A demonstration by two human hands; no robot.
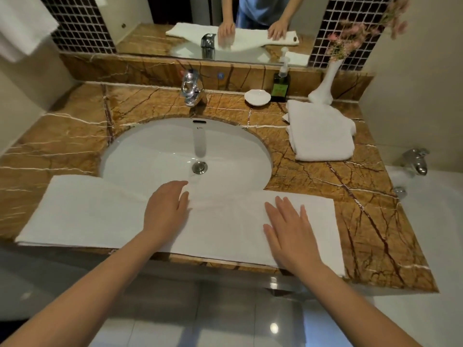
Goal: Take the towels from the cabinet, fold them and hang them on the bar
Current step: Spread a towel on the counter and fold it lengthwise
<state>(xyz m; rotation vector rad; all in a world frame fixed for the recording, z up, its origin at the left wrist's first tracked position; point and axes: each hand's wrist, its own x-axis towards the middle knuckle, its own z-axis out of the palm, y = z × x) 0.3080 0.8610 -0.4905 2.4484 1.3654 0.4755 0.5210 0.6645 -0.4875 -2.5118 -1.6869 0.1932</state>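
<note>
Along the front edge of the surface (370,221), both hands, left hand (166,211) and right hand (290,234), fingers spread flat, smoothed a half-folded white towel (95,211), while another folded towel (323,134) waited at the right rear corner, neither hung yet.

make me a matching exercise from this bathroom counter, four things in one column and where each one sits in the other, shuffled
Things:
1. long white towel spread flat
2. folded white towel pile
3. small white soap dish
4. tall white vase with pink flowers

Places:
A. back right corner of the counter
B. between tap and soap bottle
C. front edge, under both hands
D. right of the basin

Pairs: 1-C, 2-D, 3-B, 4-A
</note>
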